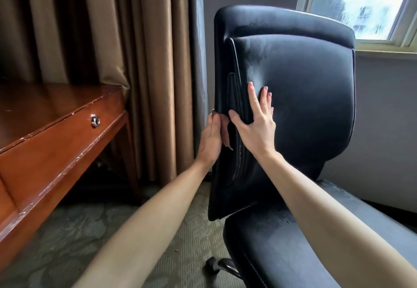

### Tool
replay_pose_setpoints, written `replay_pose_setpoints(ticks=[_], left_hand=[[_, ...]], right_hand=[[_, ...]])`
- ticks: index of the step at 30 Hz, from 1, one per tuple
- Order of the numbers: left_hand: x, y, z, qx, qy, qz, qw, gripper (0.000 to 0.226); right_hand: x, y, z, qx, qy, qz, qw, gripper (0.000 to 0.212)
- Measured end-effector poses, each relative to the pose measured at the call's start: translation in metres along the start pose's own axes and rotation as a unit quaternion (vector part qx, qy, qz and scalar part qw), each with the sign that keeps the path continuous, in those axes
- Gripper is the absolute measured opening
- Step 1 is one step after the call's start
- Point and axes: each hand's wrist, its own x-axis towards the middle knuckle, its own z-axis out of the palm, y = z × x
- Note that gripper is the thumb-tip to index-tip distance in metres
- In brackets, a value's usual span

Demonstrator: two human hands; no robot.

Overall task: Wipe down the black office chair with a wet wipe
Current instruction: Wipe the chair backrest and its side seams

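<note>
The black office chair [304, 98] stands in front of me, its backrest upright with dull wet streaks near the top and its seat [293, 247] at lower right. My left hand [211, 138] lies flat along the backrest's left side edge, fingers straight, pressing a crumpled, soiled wet wipe [225, 135] against it. My right hand [257, 125] rests on the front of the backrest with straight fingers spread, and its thumb reaches across the left edge toward the wipe.
A wooden desk [56, 134] with a drawer pull stands close on the left. Brown curtains [135, 39] hang behind it. A window [361, 5] is at upper right. A chair-base leg with caster [216, 263] sticks out over the patterned carpet.
</note>
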Motion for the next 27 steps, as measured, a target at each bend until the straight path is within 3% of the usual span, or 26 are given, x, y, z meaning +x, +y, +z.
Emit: replay_pose_setpoints(ticks=[7,15,22,27], left_hand=[[0.004,0.016,0.002,0.019,0.005,0.007,1.0,0.039],[0.097,0.095,0.003,-0.005,0.044,0.064,0.997,0.037],[0.088,0.093,0.001,0.022,0.038,0.094,0.995,0.037],[0.046,0.051,-0.003,0.04,0.012,0.05,0.998,0.036]], right_hand=[[0.002,0.0,-0.002,-0.003,0.002,0.001,1.0,0.079],[0.002,0.0,-0.005,-0.006,-0.011,-0.006,1.0,0.079],[0.003,0.001,-0.002,-0.007,-0.008,-0.01,1.0,0.08],[0.004,0.003,0.0,-0.001,-0.002,-0.009,1.0,0.08]])
